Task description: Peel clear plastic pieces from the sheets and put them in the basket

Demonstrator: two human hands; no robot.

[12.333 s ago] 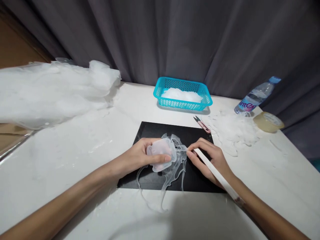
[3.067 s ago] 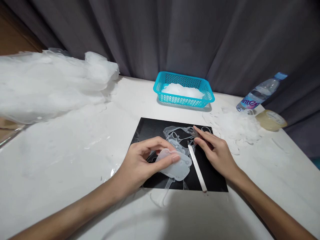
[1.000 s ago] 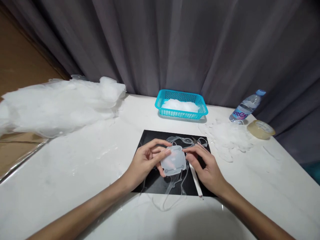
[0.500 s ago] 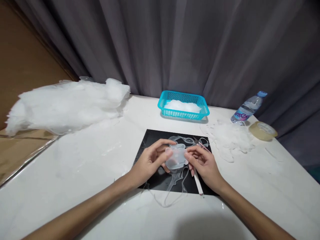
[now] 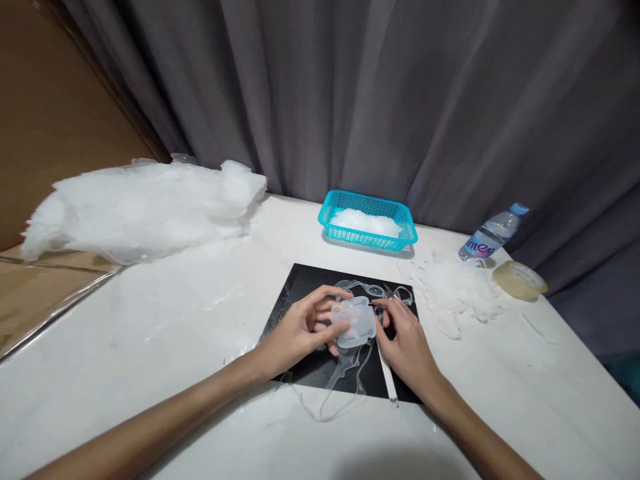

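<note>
My left hand [image 5: 315, 321] grips a small translucent plastic piece [image 5: 356, 327] with rounded, notched edges, fingers behind it and thumb in front. At the piece's right edge, my right hand [image 5: 400, 333] has its thumb and index finger closed in against the rim; its other fingers are partly hidden. Beneath both hands lies a black mat [image 5: 305, 283]. Thin clear plastic offcuts [image 5: 345, 370] trail over its front edge. A white stick-like tool [image 5: 387, 380] lies by my right hand, its upper end covered. Scissors [image 5: 389, 291] show partly behind that hand.
A large pile of white translucent sheets [image 5: 145, 210] is at the left by cardboard [image 5: 50, 280]. Behind the mat stands a turquoise basket [image 5: 367, 241] with white pieces [image 5: 365, 221]. To the right are plastic scraps [image 5: 457, 297], a water bottle [image 5: 493, 235] and a tape roll [image 5: 520, 280].
The plastic piece has been turned in my left hand and now shows a flatter face. My right fingers have shifted up along its right edge. The whole view has moved slightly.
</note>
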